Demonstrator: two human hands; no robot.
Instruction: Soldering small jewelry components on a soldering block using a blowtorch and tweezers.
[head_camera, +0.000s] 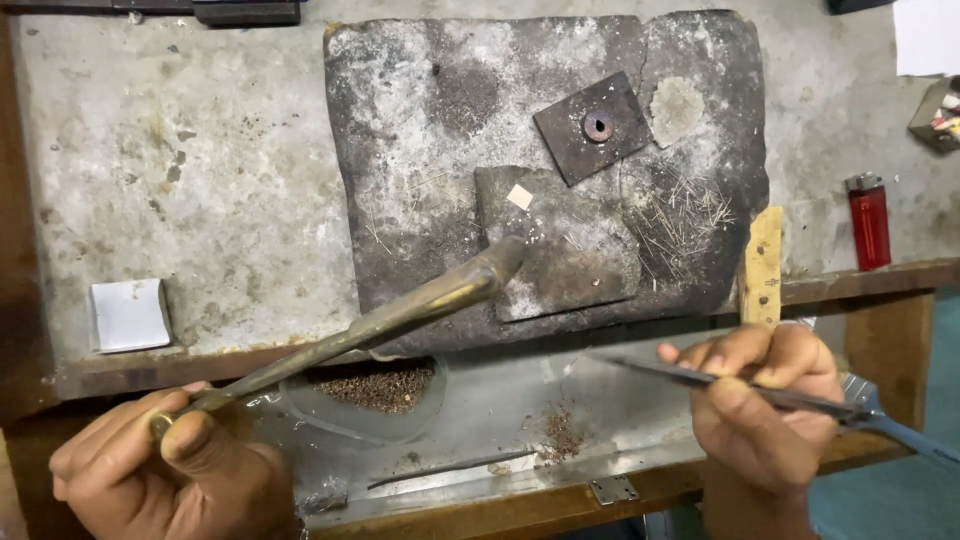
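My left hand (165, 470) at the lower left grips a long brass torch pipe (400, 315) whose nozzle points up and right at a small pale metal square (519, 197). That square lies on a grey slab piece (560, 265) atop a big charred soldering block (450, 130). My right hand (770, 395) at the lower right holds thin dark tweezers (650, 369), tips pointing left over the open drawer, apart from the block.
A dark square plate with a rusty washer (597, 126) lies on the block. A red lighter (869, 222) and a wooden stick (762, 266) sit to the right. A white paper square (129, 314) is at left. The metal drawer tray (500, 400) holds filings.
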